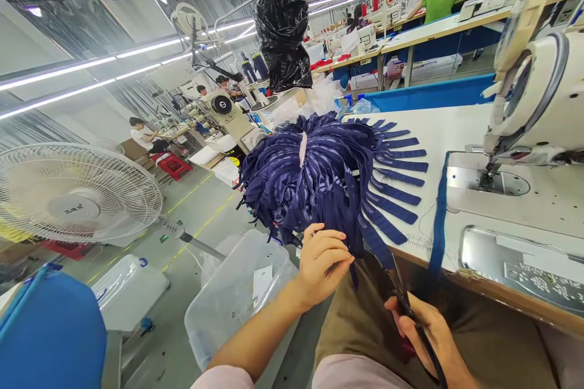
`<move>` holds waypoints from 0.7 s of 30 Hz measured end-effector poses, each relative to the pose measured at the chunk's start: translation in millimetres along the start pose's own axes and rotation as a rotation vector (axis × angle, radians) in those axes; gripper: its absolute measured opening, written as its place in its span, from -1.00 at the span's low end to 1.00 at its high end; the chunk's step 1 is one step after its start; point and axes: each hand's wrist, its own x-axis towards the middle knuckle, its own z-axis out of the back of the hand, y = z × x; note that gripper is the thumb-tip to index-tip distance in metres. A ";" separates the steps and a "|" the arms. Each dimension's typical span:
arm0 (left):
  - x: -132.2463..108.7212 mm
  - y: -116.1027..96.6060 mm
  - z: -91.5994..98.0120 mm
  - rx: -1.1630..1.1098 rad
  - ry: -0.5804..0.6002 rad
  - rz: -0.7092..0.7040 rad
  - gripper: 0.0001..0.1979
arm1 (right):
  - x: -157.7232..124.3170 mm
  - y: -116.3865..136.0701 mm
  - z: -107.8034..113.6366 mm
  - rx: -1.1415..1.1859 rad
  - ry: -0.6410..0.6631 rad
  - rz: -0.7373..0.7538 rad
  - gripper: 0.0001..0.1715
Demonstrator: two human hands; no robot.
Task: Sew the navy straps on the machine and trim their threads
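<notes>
Blue cloth strips (319, 182) are piled left of the sewing machine (542, 97).
Scissors (400, 285) are gripped by the right hand (431, 328); whether any strips are pinched by the left hand (323, 262), set apart, cannot be told.

The white tabletop (449, 124), brown along its front edge, carries a thick bundle of navy fabric strips (314, 179) at its left end, loose ends (410, 166) fanned flat across the surface. A sewing machine (542, 97) stands at the right. Between them lies a blue band (440, 213) (its near end drooping over the front edge), beside a shiny metal plate (515, 273).
</notes>
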 end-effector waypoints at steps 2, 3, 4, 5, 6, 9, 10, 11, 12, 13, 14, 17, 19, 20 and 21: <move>1.3 -1.1 -3.5 -0.069 0.027 0.066 -0.90 | 1.3 5.3 2.1 -0.030 -0.051 0.025 -0.58; 1.9 -1.8 -5.4 -0.113 0.042 0.110 -0.90 | 1.7 7.0 3.6 -0.041 -0.058 0.039 -0.59; 2.3 -2.5 -7.4 -0.161 0.054 0.155 -0.91 | 2.0 7.9 5.7 -0.052 -0.049 0.054 -0.60; 2.6 -3.0 -9.6 -0.211 0.063 0.196 -0.91 | 2.2 8.0 8.3 -0.065 -0.019 0.069 -0.62; 2.8 -3.2 -11.8 -0.262 0.069 0.233 -0.91 | 2.4 7.6 11.5 -0.083 0.014 0.086 -0.65; 2.3 -2.8 -17.3 -0.396 0.092 0.321 -0.89 | 3.5 6.0 23.2 -0.181 0.073 0.146 -0.71; 2.0 -2.4 -18.2 -0.427 0.109 0.351 -0.88 | 4.2 6.2 27.1 -0.220 0.071 0.167 -0.72; 1.7 -2.0 -18.6 -0.449 0.129 0.381 -0.86 | 5.1 6.9 30.9 -0.255 0.061 0.190 -0.72; 1.7 -1.7 -18.4 -0.462 0.149 0.407 -0.85 | 6.0 8.1 34.2 -0.284 0.050 0.213 -0.72; 2.2 -1.6 -17.5 -0.465 0.168 0.425 -0.85 | 6.7 9.5 37.2 -0.306 0.040 0.235 -0.71; 3.4 -1.4 -16.3 -0.458 0.194 0.428 -0.84 | 7.3 10.9 39.6 -0.320 0.031 0.255 -0.71; 12.9 0.3 -13.2 -0.370 0.299 0.333 -0.79 | 6.9 11.8 43.2 -0.327 -0.009 0.286 -0.71; 22.8 3.9 -15.1 -0.237 0.384 0.206 -0.78 | 5.0 8.9 43.0 -0.307 -0.034 0.277 -0.74; 27.8 6.9 -18.1 -0.150 0.441 0.133 -0.84 | 3.8 6.7 42.5 -0.295 -0.041 0.267 -0.75; 32.1 10.9 -22.3 -0.054 0.514 0.059 -0.93 | 2.6 4.6 41.8 -0.285 -0.046 0.257 -0.76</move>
